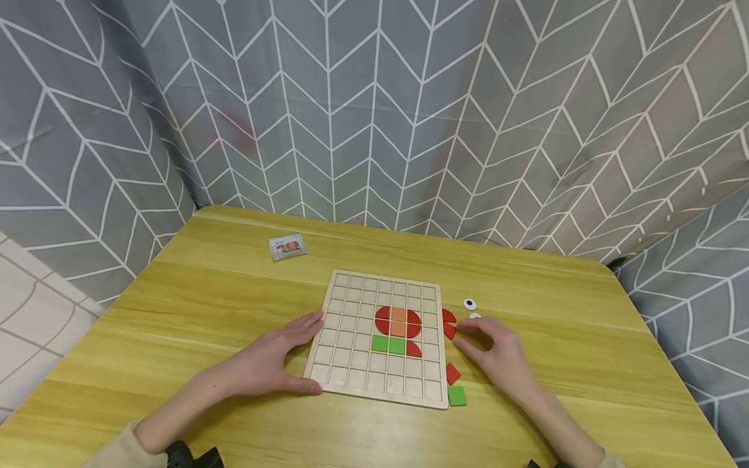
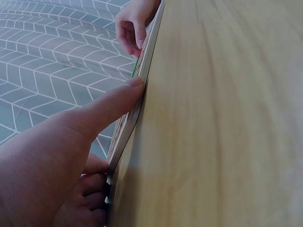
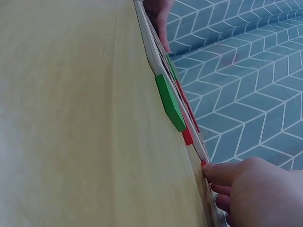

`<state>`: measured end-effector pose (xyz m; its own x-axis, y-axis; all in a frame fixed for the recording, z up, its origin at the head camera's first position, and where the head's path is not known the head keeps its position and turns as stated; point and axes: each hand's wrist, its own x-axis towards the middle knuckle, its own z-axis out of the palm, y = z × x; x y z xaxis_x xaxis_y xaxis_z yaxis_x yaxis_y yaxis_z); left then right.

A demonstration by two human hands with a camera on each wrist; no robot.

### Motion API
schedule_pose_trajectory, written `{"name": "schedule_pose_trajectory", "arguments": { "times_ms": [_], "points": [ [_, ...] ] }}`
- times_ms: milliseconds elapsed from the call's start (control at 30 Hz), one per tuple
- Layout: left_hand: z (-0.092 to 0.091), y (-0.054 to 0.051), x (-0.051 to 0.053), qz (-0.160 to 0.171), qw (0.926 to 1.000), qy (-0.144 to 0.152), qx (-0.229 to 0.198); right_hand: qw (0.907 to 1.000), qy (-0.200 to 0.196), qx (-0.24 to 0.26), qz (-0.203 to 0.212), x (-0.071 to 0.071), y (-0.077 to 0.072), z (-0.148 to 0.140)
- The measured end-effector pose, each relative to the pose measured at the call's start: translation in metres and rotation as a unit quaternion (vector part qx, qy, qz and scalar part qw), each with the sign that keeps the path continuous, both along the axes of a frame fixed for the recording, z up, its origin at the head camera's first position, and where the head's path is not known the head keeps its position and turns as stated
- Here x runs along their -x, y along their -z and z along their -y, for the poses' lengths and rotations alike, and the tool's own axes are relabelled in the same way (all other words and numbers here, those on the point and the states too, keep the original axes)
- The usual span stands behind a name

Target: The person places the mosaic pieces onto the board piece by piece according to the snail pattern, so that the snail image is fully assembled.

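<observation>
Nearest on the yellow wood-grain table (image 1: pixel 374 435), a loose green square tile (image 1: pixel 457 396) lay just beside the right edge of the pale wooden grid board (image 1: pixel 360 359), with a loose straight-edged red tile (image 1: pixel 453 373) a little beyond. The left hand (image 1: pixel 272 361) spread wide at the board's near left corner, thumb against the near edge and fingertips at the left edge. In the compartments, two flat green squares (image 1: pixel 380 343) and a red quarter-circle (image 1: pixel 413 349) sat in a row; in the two rows beyond, two orange squares (image 1: pixel 398 321) stood between four red quarter-circles (image 1: pixel 382 326) (together a rounded, striped block). The right hand (image 1: pixel 500 354) arched in, thumb and forefinger narrowly apart at the nearer of two loose red quarter-circle tiles (image 1: pixel 449 331) beside the board; whether they pinched it I could not tell. Beyond lay two white discs (image 1: pixel 470 303), one showing a black centre, then a small printed card (image 1: pixel 287 247) and a grey, white-lined curtain (image 1: pixel 351 117).
</observation>
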<state>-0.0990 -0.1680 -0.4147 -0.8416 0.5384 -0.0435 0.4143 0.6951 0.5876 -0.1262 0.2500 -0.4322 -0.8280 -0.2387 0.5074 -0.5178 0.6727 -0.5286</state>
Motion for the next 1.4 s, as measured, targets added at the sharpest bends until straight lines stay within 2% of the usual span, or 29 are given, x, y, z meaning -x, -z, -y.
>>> {"name": "schedule_pose_trajectory", "arguments": {
  "times_ms": [533, 767, 1133, 1400],
  "points": [
    [-0.0002, -0.0001, 0.0011, 0.0, 1.0, 0.0, -0.004, 0.9986, -0.027, -0.002, -0.046, 0.0035, 0.0026, 0.0019],
    [-0.0003, 0.0001, 0.0013, -0.002, 1.0, 0.001, -0.005, 0.9988, -0.026, 0.001, -0.041, 0.0029, 0.0031, 0.0019],
    [0.0006, 0.0004, 0.0007, -0.003, 1.0, -0.001, -0.002, 0.9982, -0.013, -0.001, -0.059, 0.0039, 0.0049, 0.0051],
    [0.0002, 0.0012, 0.0011, -0.002, 1.0, 0.0, -0.002, 0.9989, -0.011, 0.008, -0.045, 0.0043, 0.0047, 0.0026]
  ]
}}
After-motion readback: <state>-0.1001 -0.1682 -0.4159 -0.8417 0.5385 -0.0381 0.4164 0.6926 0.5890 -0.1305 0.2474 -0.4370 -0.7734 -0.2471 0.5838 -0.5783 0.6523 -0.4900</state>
